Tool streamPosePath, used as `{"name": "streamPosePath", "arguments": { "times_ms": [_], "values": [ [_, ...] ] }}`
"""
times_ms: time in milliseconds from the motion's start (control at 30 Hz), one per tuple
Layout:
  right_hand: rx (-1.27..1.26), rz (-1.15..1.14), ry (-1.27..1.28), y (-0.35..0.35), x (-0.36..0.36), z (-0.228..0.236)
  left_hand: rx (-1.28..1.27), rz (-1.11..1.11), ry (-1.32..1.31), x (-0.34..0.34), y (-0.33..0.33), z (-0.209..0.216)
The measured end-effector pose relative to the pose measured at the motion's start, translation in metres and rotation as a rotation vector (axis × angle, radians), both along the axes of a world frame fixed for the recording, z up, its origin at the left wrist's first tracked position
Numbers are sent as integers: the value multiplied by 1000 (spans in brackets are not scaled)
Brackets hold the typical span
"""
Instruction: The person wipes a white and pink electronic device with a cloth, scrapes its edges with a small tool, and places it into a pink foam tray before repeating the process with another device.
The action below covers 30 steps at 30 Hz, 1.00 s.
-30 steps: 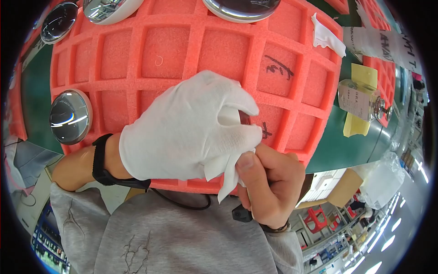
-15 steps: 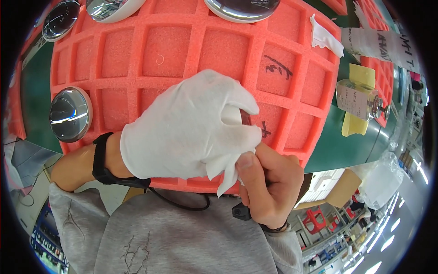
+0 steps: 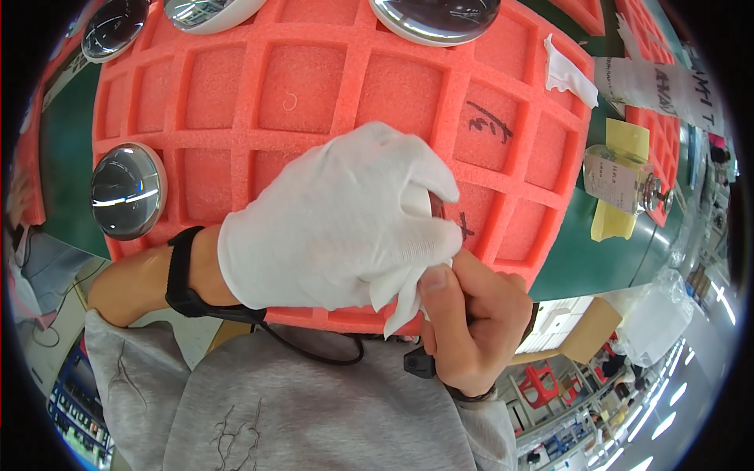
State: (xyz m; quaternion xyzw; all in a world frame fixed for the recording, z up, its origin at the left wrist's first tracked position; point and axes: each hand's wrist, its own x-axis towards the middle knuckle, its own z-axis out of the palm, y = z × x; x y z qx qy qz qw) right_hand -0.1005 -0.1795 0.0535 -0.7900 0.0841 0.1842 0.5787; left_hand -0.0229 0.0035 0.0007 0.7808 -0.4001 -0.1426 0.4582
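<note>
My left hand (image 3: 338, 224), in a white glove with a black wristband, is closed around a small round piece (image 3: 433, 206) whose reddish edge shows between the gloved fingers. My bare right hand (image 3: 471, 322) presses a white wipe (image 3: 400, 294) against that piece from below, thumb on the cloth. Both hands hover over the near edge of an orange foam tray (image 3: 314, 86) divided into square pockets. Most of the held piece is hidden by the glove.
Shiny round lenses sit in tray pockets at the left (image 3: 126, 191), top left (image 3: 200, 12) and top (image 3: 436, 16). A crumpled white wipe (image 3: 567, 74) lies at the tray's right. A small clear bottle (image 3: 624, 179) on yellow paper stands on the green bench (image 3: 585, 263).
Both hands stay together on the piece; my right thumb and the wipe shift slightly against it. The tray and lenses have not moved.
</note>
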Motion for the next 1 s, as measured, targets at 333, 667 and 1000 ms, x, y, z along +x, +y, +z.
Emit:
{"name": "streamPosePath", "arguments": {
  "times_ms": [333,667,1000],
  "values": [
    [65,36,36,-1,-6,2,5,-38,-45,3,4,0],
    [130,32,-1,-6,-7,-7,47,-51,-53,5,2,3],
    [117,-6,-53,-2,-1,-5,31,-52,-43,6,2,5]
  ]
}}
